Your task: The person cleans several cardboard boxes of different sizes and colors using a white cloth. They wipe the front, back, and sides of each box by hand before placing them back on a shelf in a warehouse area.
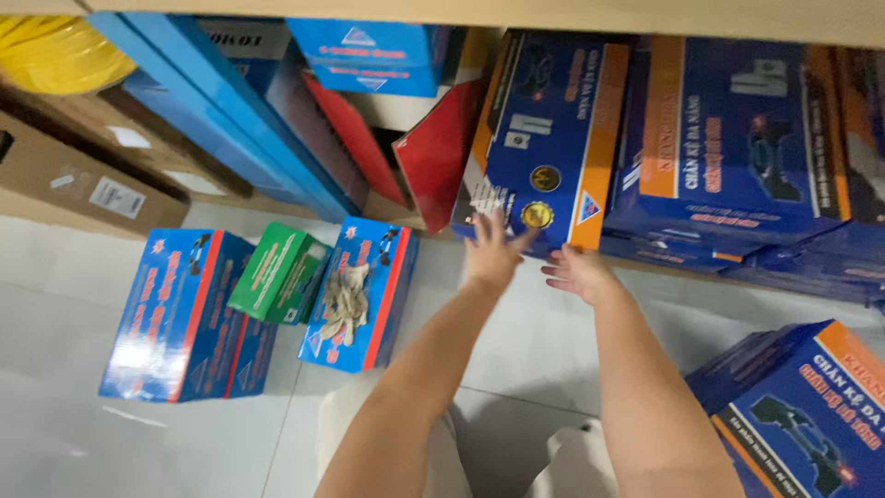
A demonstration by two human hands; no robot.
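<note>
Both my arms reach forward over a pale tiled floor. My left hand (491, 251) has its fingers spread and touches the lower front of a blue and orange box (553, 129) that stands tilted under a shelf. My right hand (575, 273) hovers open just right of it, palm down, near the same box's bottom edge. Neither hand holds anything.
More blue and orange boxes (737, 138) fill the shelf to the right, another (811, 415) lies at lower right. On the floor at left sit blue and red boxes (175, 314), a green box (281, 272), and a blue box with gloves on top (355, 295). Brown cartons (83, 180) stand at far left.
</note>
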